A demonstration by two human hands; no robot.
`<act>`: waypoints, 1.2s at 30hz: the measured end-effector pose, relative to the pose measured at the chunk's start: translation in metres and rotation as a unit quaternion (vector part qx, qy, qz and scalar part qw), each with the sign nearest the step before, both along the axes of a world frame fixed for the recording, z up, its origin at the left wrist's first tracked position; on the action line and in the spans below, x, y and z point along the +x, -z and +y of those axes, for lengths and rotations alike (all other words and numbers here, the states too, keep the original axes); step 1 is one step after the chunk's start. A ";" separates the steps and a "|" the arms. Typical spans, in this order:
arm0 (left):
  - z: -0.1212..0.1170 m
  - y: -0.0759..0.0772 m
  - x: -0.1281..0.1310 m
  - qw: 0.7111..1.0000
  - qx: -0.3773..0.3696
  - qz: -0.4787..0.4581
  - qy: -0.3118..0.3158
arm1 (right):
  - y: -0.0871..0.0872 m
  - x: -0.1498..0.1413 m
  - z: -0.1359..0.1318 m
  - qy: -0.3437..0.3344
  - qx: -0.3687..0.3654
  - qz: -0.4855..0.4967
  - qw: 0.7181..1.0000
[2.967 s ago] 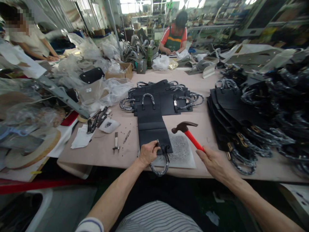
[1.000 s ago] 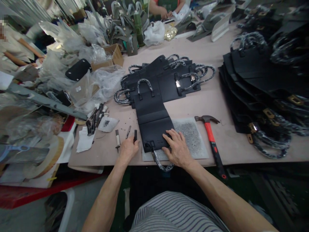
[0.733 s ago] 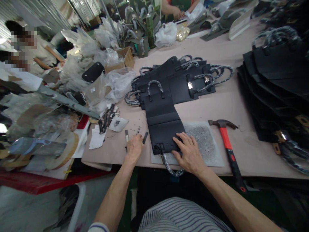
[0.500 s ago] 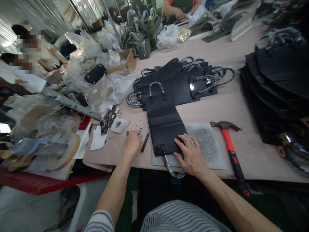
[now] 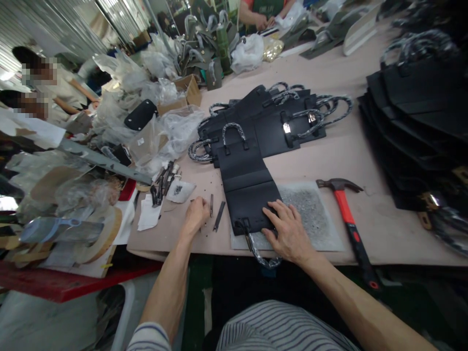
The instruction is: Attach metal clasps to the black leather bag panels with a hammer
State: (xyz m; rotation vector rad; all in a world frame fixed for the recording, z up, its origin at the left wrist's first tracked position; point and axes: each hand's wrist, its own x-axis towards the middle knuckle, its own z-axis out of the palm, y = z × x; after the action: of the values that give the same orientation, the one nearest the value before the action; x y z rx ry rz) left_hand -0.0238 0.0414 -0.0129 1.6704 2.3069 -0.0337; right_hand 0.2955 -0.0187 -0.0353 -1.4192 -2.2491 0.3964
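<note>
A long black leather bag panel (image 5: 244, 180) lies on the table, its near end on a grey speckled mat (image 5: 310, 214). My right hand (image 5: 287, 231) rests flat on that near end, fingers spread, beside the wrapped handle loop (image 5: 261, 253) hanging over the table edge. My left hand (image 5: 195, 213) is on the tabletop to the left, fingers curled down onto small metal tools. Two thin punches (image 5: 215, 214) lie just right of it. What the left fingers grip is hidden.
A red-handled hammer (image 5: 345, 212) lies right of the mat. Stacked black bag panels with handles (image 5: 278, 117) fill the middle; a taller stack (image 5: 420, 122) sits right. Plastic bags, a cardboard box (image 5: 185, 95) and clutter crowd the left. Other people work at the far and left sides.
The hammer was set down on the table and my right hand moved onto the panel. My left hand let go of the punch and reached left to the small tools.
</note>
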 end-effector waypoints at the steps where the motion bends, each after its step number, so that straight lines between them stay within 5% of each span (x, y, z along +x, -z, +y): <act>1: -0.002 0.001 0.000 1.000 -0.001 -0.001 0.006 | -0.001 0.000 0.000 0.001 -0.002 -0.001 1.000; 14: -0.017 -0.006 0.024 0.999 0.011 -0.051 -0.005 | 0.007 0.001 0.000 -0.006 0.020 -0.001 1.000; 19: -0.010 -0.001 0.034 0.997 0.015 -0.041 -0.061 | 0.006 0.000 0.000 -0.003 0.013 -0.015 1.000; 25: 0.014 -0.001 0.023 0.987 -0.030 -0.129 -0.094 | 0.001 0.000 -0.001 0.002 0.000 -0.012 1.000; 30: 0.005 -0.010 0.022 0.961 -0.055 -0.242 -0.120 | -0.004 0.000 -0.001 0.003 -0.014 -0.013 1.000; 33: -0.012 -0.019 0.033 0.910 0.003 -0.393 -0.135 | -0.005 0.000 -0.001 0.003 -0.015 -0.008 1.000; 36: -0.029 -0.027 0.058 0.748 0.063 -0.645 -0.141 | -0.005 0.000 -0.001 0.004 -0.012 -0.003 1.000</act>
State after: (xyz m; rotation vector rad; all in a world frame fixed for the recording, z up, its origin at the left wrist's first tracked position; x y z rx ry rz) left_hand 0.0343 0.0119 0.0144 0.7866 1.3677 1.0167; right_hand 0.2950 -0.0196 -0.0303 -1.4438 -2.2500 0.4181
